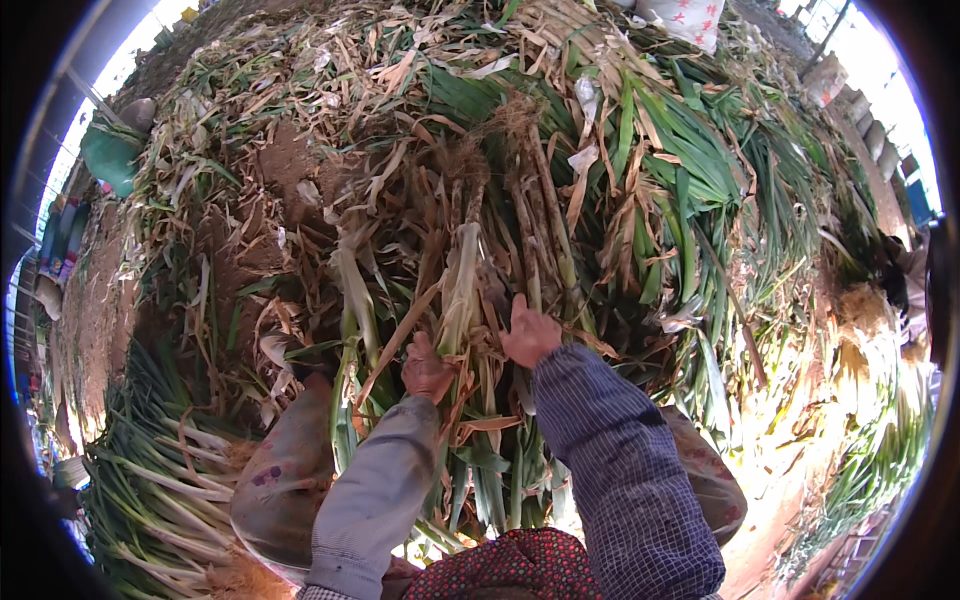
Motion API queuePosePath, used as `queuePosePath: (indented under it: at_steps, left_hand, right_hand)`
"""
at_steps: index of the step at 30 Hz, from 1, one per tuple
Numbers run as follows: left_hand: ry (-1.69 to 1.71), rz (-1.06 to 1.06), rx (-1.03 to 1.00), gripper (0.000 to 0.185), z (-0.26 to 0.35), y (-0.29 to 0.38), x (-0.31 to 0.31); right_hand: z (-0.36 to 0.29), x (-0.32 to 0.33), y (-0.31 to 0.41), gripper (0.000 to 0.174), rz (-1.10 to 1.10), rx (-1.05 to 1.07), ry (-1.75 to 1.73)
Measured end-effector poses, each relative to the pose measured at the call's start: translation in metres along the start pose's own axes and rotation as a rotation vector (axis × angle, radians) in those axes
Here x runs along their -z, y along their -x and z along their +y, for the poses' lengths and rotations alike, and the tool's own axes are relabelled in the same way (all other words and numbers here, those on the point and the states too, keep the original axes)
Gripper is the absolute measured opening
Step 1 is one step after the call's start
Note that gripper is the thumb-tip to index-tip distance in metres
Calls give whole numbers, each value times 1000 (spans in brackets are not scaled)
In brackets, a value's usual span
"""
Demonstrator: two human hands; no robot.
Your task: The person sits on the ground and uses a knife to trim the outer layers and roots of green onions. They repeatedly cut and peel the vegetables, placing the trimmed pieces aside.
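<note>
My left hand (429, 369) is closed around the leafy part of a long green onion (461, 289), whose brown roots point away from me. Close by on the right, my right hand (529, 334) touches the dry outer leaves, its index finger extended; whether it grips a leaf is unclear. Beyond that hand lie several unpeeled green onions (540, 217) with soil on their stalks and tangled roots. Peeled white stalks (356, 289) rest left of my left hand. Green leaves hang between my knees.
Cleaned green onions (172, 495) with white stalks are piled at my left. Dry husks (300, 82) cover the ground ahead. A heap of green leaves (690, 150) lies to the front right. A white sack (682, 19) bearing writing stands at the far edge. Another person (911, 285) is at the far right.
</note>
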State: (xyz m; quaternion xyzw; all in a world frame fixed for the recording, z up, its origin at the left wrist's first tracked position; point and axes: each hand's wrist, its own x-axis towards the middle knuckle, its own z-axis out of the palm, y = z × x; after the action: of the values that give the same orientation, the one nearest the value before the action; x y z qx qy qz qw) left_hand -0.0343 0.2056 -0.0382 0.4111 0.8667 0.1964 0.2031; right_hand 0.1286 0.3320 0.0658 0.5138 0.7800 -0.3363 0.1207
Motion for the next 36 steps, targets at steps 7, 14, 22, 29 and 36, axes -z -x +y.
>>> queuePosePath:
  at_steps: [7, 14, 22, 29, 36]
  left_hand:
    - [-69, 28, -36, 55, -10, 28, 66]
    - [-115, 60, -22, 51, -18, 66, 62]
    - [-235, -1, 13, 51, -14, 96, 67]
    - [-203, -62, 83, 51, -8, 97, 68]
    - [-178, -55, 68, 51, -5, 97, 73]
  right_hand:
    - [-7, -68, 133, 67, -10, 208, -48]
    - [-10, -95, 175, 72, 44, 209, -80]
    - [-16, -80, 137, 70, 67, 234, -22]
    - [-27, -56, 88, 47, 58, 169, -41]
    - [-43, -32, 41, 46, 57, 165, -1]
